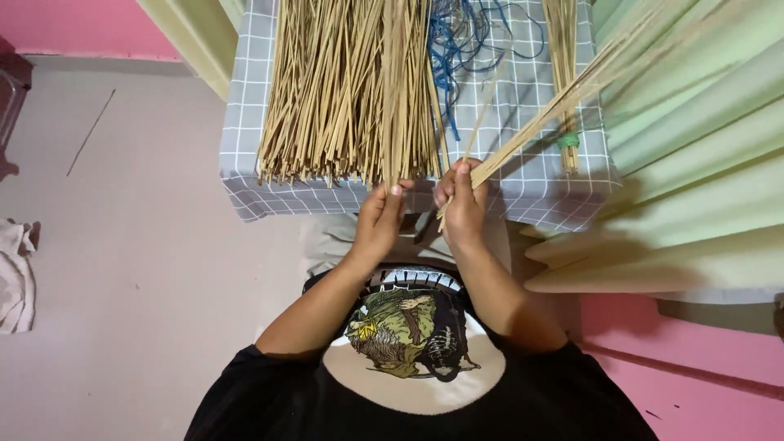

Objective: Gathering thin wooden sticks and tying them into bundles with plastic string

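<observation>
A big pile of thin tan bamboo strips (343, 90) lies on a table covered with a grey checked cloth (245, 122). My left hand (377, 222) pinches the near ends of a few strips from that pile at the table's front edge. My right hand (462, 206) is closed around a small bundle of strips (555, 106) that slants up to the right over the table. The two hands are close together, just apart.
A tangle of blue cord (457, 41) lies behind the pile. A smaller bundle tied with a green band (567, 140) rests at the table's right. Pale green curtain folds (702, 163) hang on the right. A crumpled cloth (16, 273) lies on the floor at left.
</observation>
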